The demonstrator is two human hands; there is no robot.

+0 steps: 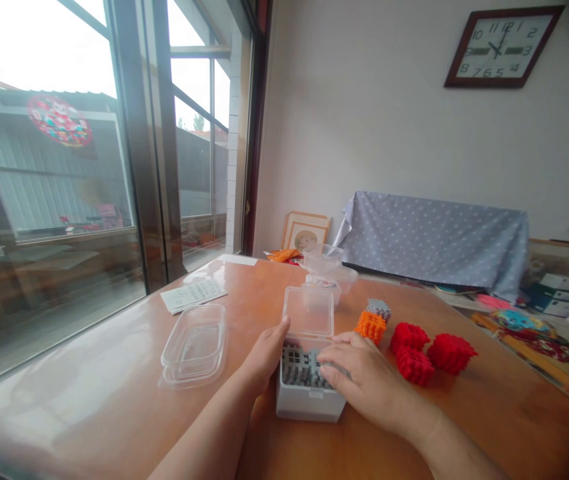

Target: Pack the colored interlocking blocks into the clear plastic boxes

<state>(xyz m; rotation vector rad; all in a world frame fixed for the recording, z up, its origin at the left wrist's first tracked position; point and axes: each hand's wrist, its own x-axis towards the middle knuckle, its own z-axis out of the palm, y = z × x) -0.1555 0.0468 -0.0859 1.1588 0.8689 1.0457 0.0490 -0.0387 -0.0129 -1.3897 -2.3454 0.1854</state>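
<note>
A white plastic box [309,405] stands on the wooden table with its clear lid [309,311] raised at the back. Grey lattice-like pieces [298,367] fill it. At the box's left side is my left hand [268,350], its fingers closed on the edge near the lid; the fingertips are partly hidden. My right hand [351,367] reaches over the box's right side, fingers apart and bent, fingertips at the grey pieces, with nothing seen held in it.
To the right lie red blocks [415,365], an orange block [370,327] and a grey block [378,309]. An open clear container [194,347] and paper sheets [194,295] are at left. Stacked clear tubs [322,280] stand behind the lid on the table [129,400].
</note>
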